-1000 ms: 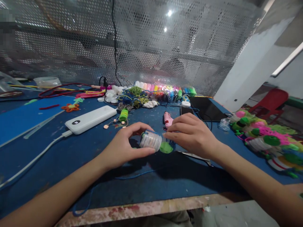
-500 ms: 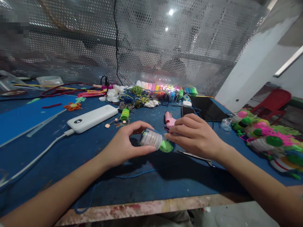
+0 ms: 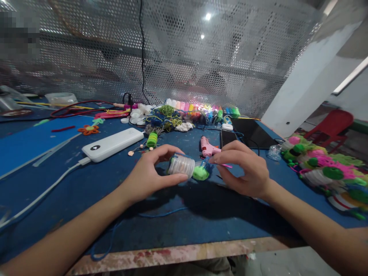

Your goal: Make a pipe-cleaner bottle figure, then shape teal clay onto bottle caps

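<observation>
My left hand (image 3: 146, 172) is closed around a stack of clear plastic caps (image 3: 181, 166), thumb below and fingers behind. At the right end of the stack sits a bright green ball (image 3: 200, 173), with blue yarn (image 3: 207, 164) over its upper right side. My right hand (image 3: 244, 166) is closed in a pinch beside the yarn, with a slim shiny pink stick-like tool (image 3: 224, 165) between its fingers. Its exact kind does not show. Just behind that hand lies a pink glue gun (image 3: 208, 147). A strand of blue yarn (image 3: 162, 214) trails over the table in front.
A white power bank (image 3: 113, 143) with a cable lies to the left. Behind it are a small green stacked piece (image 3: 151, 140) and tangled yarn (image 3: 165, 117). Several colourful yarn-and-cap figures (image 3: 324, 165) line the right side. A black phone (image 3: 228, 137) lies behind my right hand.
My right hand has turned and drawn slightly right, uncovering the pink tool and the blue yarn by the ball. The cap stack has shifted slightly left in my left hand.
</observation>
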The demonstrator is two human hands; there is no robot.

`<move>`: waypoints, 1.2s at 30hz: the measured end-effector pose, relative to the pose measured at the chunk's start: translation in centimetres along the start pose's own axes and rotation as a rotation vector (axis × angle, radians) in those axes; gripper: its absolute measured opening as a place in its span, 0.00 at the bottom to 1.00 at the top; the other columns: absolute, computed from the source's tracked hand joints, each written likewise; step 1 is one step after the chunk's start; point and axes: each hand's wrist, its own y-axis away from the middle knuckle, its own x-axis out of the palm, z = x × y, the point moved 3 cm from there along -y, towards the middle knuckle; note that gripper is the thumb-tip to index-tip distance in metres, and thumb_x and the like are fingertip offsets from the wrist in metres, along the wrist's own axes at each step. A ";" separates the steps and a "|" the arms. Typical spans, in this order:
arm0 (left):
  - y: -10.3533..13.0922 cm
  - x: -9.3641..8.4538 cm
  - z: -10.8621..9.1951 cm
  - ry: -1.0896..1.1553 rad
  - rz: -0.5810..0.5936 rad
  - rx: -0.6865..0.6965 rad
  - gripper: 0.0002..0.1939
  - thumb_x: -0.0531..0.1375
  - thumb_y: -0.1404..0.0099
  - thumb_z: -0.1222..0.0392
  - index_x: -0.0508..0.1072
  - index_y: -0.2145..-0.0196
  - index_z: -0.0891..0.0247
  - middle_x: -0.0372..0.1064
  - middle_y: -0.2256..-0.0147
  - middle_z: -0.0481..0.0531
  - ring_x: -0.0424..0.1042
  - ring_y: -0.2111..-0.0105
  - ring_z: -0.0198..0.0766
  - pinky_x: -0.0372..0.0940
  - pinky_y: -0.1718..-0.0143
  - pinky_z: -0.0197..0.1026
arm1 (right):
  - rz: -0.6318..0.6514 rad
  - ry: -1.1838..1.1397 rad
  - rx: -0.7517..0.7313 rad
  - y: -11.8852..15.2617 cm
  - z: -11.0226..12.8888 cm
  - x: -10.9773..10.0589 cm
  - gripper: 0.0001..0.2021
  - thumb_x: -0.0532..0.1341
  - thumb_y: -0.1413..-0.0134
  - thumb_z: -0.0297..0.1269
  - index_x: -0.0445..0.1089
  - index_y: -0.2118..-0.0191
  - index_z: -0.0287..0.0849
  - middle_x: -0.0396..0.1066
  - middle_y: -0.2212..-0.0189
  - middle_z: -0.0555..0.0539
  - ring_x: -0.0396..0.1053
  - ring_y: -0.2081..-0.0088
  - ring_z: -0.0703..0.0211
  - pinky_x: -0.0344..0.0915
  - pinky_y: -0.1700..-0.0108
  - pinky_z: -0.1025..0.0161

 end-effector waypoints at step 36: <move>0.2 -0.2 0.0 -0.029 -0.032 -0.034 0.22 0.68 0.52 0.50 0.72 0.62 0.60 0.73 0.63 0.51 0.71 0.63 0.41 0.65 0.58 0.42 | -0.100 0.271 -0.013 0.4 0.2 -0.2 0.07 0.63 0.49 0.32 0.72 0.63 0.50 0.66 0.64 0.47 0.64 0.64 0.56 0.63 0.62 0.56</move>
